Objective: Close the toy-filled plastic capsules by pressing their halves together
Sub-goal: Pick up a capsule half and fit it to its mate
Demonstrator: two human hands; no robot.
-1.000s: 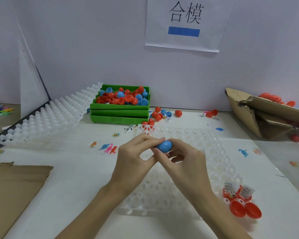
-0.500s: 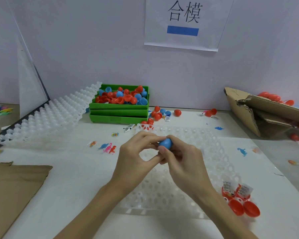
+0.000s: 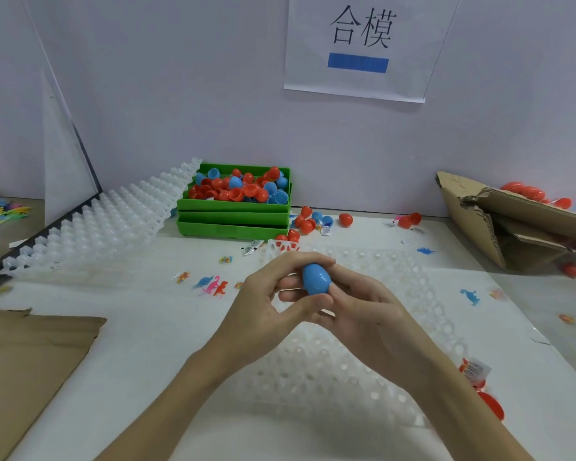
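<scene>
Both hands met above the middle of the desk (image 3: 147,327): the left hand (image 3: 263,307) and right hand (image 3: 363,314) together pinched a blue capsule (image 3: 316,280), fingers curled round it, over the clear plastic tray (image 3: 423,294) lying toward the desk's near edge.

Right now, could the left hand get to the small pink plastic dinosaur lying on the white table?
Probably not at once: the left hand grips the blue plastic capsule together with the right hand. Once freed, nothing blocks the small pink plastic dinosaur.
</scene>
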